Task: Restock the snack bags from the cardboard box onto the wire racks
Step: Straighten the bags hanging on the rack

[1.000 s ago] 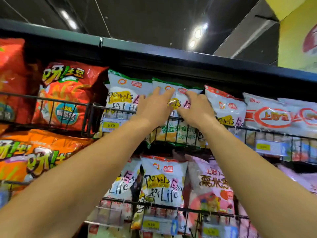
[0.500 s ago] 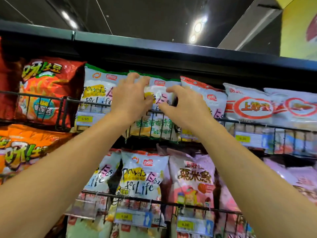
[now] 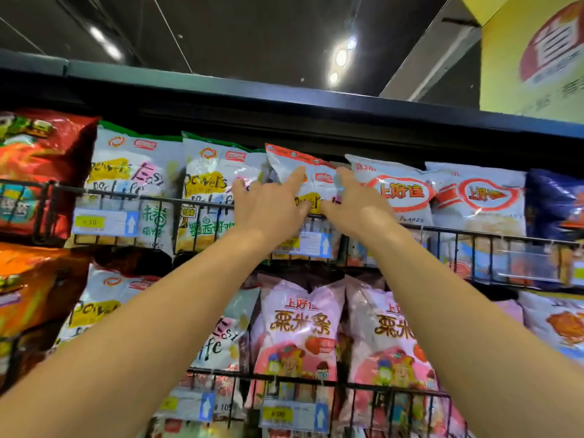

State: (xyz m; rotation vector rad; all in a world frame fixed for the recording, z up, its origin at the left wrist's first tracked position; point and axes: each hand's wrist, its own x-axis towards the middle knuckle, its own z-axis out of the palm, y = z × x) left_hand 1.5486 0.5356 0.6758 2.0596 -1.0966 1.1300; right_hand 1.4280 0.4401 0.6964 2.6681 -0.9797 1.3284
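Bag: glossy white snack bag (image 3: 311,180) with a red top edge, crinkled — standing in the upper wire rack (image 3: 467,237).
Hands: left hand (image 3: 268,207) and right hand (image 3: 357,203) lie flat on its front, fingers straight, close together.
Rack: thin black wire, yellow price tags (image 3: 90,221).
Neighbours: puffy pink bags (image 3: 298,327) below.
Room: dark ceiling — round lights (image 3: 340,57).

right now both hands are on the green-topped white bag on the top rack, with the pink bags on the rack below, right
Not quite. The head view shows the left hand and right hand on the red-topped white bag, not a green-topped one. The green-topped bags sit to its left on the same top wire rack. The pink bags are on the rack below, as you said.
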